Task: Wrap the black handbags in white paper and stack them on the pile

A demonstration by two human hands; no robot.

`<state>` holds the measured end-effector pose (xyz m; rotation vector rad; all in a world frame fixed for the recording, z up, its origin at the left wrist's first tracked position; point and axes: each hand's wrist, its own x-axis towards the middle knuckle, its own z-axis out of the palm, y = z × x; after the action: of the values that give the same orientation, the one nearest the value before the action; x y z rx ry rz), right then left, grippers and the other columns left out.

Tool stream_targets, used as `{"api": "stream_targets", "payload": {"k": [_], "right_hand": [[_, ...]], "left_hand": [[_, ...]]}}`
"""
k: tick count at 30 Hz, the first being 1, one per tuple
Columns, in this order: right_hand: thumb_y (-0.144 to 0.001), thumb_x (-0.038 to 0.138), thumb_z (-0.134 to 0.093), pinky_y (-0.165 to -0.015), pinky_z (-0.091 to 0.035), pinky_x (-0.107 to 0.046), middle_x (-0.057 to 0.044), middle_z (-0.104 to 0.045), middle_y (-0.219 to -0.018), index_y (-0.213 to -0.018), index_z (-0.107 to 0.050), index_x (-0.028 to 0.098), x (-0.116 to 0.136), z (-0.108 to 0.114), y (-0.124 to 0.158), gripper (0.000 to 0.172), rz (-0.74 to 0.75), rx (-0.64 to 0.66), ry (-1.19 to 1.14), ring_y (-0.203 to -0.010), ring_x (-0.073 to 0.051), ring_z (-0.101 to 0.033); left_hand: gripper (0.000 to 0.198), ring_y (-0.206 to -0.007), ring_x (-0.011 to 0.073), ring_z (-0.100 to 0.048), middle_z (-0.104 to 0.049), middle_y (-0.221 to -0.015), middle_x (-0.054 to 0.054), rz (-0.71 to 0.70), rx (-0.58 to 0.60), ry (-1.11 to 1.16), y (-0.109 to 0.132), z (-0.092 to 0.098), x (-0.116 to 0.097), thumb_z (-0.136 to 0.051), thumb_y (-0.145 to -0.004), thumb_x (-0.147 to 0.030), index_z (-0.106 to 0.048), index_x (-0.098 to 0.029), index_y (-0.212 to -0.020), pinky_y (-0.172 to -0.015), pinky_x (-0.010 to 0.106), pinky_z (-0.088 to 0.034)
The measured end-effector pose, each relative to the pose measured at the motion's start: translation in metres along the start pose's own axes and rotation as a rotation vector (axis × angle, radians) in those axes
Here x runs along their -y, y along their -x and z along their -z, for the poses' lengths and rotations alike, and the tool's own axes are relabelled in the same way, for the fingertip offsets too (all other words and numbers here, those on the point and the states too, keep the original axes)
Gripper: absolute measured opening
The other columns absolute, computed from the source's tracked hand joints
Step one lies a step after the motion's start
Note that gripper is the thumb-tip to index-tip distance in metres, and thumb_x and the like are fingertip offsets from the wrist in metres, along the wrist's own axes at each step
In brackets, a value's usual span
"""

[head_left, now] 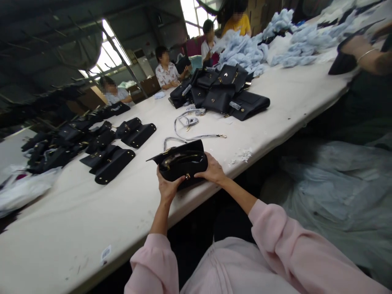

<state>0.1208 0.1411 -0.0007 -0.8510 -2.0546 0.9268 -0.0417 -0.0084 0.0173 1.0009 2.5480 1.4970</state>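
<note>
Our left hand (pixel 167 188) and right hand (pixel 212 169) grip the bag (pixel 183 165) between our fingers (pixel 181 179), seemingly steadying it; the next move wants even pressure.

Nothing is legible, the white label (pixel 105 252) on the table (pixel 128 212) being too small.

Bag workshop, long worktable (pixel 122 212), piled black bags (pixel 217 98), crumpled pale-blue material (pixel 241 53), workers (pixel 167 75) around

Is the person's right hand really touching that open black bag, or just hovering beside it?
Touching. The head view shows the right hand gripping one end of the black bag, thumb pressed against its front.
</note>
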Motion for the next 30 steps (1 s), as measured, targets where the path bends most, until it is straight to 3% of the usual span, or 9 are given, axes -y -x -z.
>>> {"api": "stream_targets", "payload": {"k": [3,8,16,22,24,26,30], "right_hand": [[-0.062,0.035,-0.090,-0.087,-0.049,-0.041,-0.008,-0.063,-0.108,-0.119,-0.051,0.018,-0.001,-0.006,0.001,0.071,-0.064,-0.087,0.058,-0.100,-0.030,-0.060],[-0.068,0.043,-0.085,-0.077,-0.048,-0.034,-0.003,-0.065,-0.091,-0.104,-0.058,0.020,-0.007,-0.014,0.001,0.051,-0.065,-0.145,-0.022,-0.087,-0.025,-0.063],[-0.081,0.062,-0.065,-0.069,-0.045,-0.031,-0.004,-0.063,-0.074,-0.085,-0.062,0.020,-0.010,-0.019,-0.011,0.042,-0.047,-0.238,-0.051,-0.072,-0.024,-0.060],[-0.084,0.068,-0.055,-0.067,-0.043,-0.032,-0.004,-0.060,-0.072,-0.079,-0.060,0.020,-0.017,-0.022,-0.006,0.048,0.010,-0.269,-0.167,-0.070,-0.023,-0.056],[-0.080,0.066,-0.062,-0.067,-0.043,-0.031,-0.002,-0.059,-0.072,-0.080,-0.059,0.019,-0.021,-0.021,-0.005,0.046,0.003,-0.246,-0.246,-0.070,-0.022,-0.055],[-0.073,0.062,-0.072,-0.066,-0.043,-0.031,0.000,-0.058,-0.073,-0.082,-0.059,0.019,-0.025,-0.017,-0.006,0.046,-0.029,-0.182,-0.344,-0.072,-0.021,-0.054],[-0.055,0.044,-0.090,-0.075,-0.048,-0.033,0.000,-0.063,-0.086,-0.097,-0.059,0.018,-0.024,0.000,-0.016,0.058,-0.018,0.092,-0.536,-0.085,-0.023,-0.058]], "left_hand": [[0.117,-0.126,0.0320,-0.049,-0.048,-0.139,0.010,0.061,-0.027,-0.031,0.002,0.000,-0.007,-0.089,-0.056,-0.047,-0.020,-0.031,-0.148,-0.107,0.051,-0.041],[0.104,-0.120,0.0287,-0.054,-0.053,-0.133,0.007,0.110,-0.063,0.051,0.007,0.000,-0.007,-0.087,-0.060,-0.042,-0.028,-0.033,-0.145,-0.106,0.049,-0.043],[0.072,-0.107,0.0242,-0.059,-0.059,-0.114,0.005,0.097,-0.178,0.133,-0.002,-0.008,0.009,-0.076,-0.071,-0.050,-0.044,-0.028,-0.132,-0.099,0.042,-0.046],[0.069,-0.101,0.0259,-0.061,-0.059,-0.111,0.008,0.141,-0.194,0.200,-0.001,-0.005,0.022,-0.074,-0.071,-0.054,-0.043,-0.024,-0.125,-0.094,0.047,-0.049],[0.074,-0.101,0.0276,-0.062,-0.061,-0.109,0.010,0.173,-0.141,0.232,-0.004,0.001,0.023,-0.077,-0.066,-0.055,-0.045,-0.020,-0.123,-0.093,0.048,-0.050],[0.072,-0.101,0.0289,-0.062,-0.063,-0.106,0.011,0.201,-0.016,0.268,-0.010,0.011,0.022,-0.078,-0.063,-0.058,-0.052,-0.018,-0.117,-0.093,0.047,-0.050],[0.064,-0.097,0.0310,-0.065,-0.069,-0.099,0.011,0.193,0.226,0.378,-0.019,0.027,0.011,-0.077,-0.062,-0.061,-0.062,-0.016,-0.106,-0.089,0.046,-0.051]]}}
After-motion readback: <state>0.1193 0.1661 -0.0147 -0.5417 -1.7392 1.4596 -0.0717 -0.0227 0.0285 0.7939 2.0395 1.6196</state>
